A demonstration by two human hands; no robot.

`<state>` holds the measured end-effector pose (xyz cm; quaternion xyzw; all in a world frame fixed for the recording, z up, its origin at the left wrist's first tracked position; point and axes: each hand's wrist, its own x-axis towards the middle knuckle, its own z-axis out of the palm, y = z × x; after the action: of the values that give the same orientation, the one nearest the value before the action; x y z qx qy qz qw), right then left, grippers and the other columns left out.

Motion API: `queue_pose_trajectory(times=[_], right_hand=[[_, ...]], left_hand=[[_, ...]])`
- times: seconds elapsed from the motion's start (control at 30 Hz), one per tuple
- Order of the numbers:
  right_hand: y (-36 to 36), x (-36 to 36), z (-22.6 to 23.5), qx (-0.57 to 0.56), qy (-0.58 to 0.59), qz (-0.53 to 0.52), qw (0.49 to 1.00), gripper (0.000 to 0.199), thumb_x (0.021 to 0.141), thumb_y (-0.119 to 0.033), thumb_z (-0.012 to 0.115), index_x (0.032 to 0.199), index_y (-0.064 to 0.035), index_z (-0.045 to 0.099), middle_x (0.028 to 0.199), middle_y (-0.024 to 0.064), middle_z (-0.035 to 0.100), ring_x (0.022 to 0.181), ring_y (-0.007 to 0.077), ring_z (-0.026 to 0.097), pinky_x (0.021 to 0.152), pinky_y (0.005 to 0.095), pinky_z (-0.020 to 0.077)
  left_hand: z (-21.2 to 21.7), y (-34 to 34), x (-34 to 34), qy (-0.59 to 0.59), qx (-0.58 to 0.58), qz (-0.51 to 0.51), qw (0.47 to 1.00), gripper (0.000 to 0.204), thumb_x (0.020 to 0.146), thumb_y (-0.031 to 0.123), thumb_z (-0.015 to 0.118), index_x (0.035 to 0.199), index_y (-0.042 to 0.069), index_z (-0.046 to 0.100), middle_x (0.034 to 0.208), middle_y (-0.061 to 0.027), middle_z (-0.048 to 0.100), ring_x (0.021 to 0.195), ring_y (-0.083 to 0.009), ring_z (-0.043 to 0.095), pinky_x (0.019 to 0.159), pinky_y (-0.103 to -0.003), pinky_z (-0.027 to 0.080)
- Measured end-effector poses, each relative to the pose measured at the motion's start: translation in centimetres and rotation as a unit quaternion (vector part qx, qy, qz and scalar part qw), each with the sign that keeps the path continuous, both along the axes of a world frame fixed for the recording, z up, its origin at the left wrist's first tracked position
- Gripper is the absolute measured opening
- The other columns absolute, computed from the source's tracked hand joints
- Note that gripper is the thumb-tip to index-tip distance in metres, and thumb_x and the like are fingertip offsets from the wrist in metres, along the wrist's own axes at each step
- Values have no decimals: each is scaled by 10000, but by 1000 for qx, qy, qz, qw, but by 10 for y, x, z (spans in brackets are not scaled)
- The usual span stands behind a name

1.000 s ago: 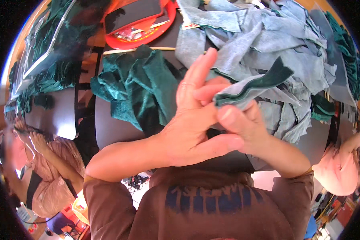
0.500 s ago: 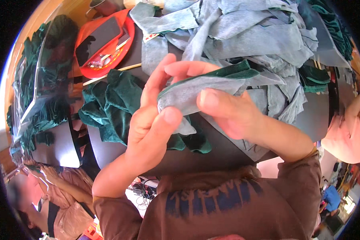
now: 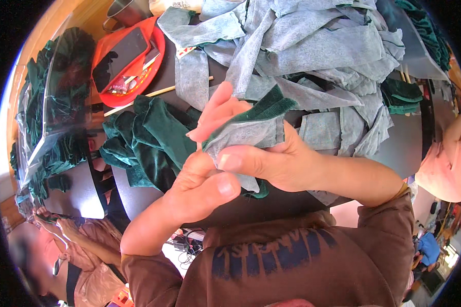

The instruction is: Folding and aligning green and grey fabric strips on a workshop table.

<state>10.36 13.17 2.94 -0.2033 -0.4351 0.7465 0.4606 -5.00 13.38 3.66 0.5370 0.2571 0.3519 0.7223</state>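
Both my hands hold one small fabric piece [image 3: 251,134], grey on the outside with dark green velvet showing along its top edge. My left hand [image 3: 202,184] grips its lower left corner with the thumb pressed on it and the fingers reaching up behind it. My right hand [image 3: 276,163] pinches its lower edge from the right, thumb in front. The piece hangs above the dark table [image 3: 399,148], between a heap of green velvet pieces [image 3: 148,140] on the left and a big pile of grey fabric pieces [image 3: 302,46] behind.
A red tray [image 3: 105,56] with a dark phone and small items lies at the back left beside a metal cup [image 3: 125,11]. A thin wooden stick [image 3: 159,92] lies by it. Clear bags of green fabric [image 3: 56,107] stand left. Other people sit at the lower left and right.
The camera view has shifted, so the tray and piles sit further right and lower. My hands have turned the fabric piece, and its green edge now points up.
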Motion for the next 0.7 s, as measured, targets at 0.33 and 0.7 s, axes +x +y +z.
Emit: queue_pose_trajectory(times=[0.33, 0.7], right_hand=[[9, 4, -4, 243, -174, -39, 953, 496, 801, -253, 636, 1208, -20, 473, 1190, 114, 465, 1194, 252, 339, 1010, 373, 226], [18, 12, 4, 311, -232, -22, 921, 482, 825, -230, 546, 1236, 2, 450, 1206, 129, 486, 1162, 269, 394, 999, 377, 247]], left_hand=[[2, 5, 3, -84, -121, 60, 987, 549, 795, 375, 544, 1185, 6, 427, 1334, -164, 331, 1265, -263, 279, 1025, -415, 249], [-16, 5, 1, -230, -77, 35, 970, 314, 850, 243, 505, 1068, 45, 616, 1433, -161, 169, 1337, -252, 113, 1054, -426, 159]])
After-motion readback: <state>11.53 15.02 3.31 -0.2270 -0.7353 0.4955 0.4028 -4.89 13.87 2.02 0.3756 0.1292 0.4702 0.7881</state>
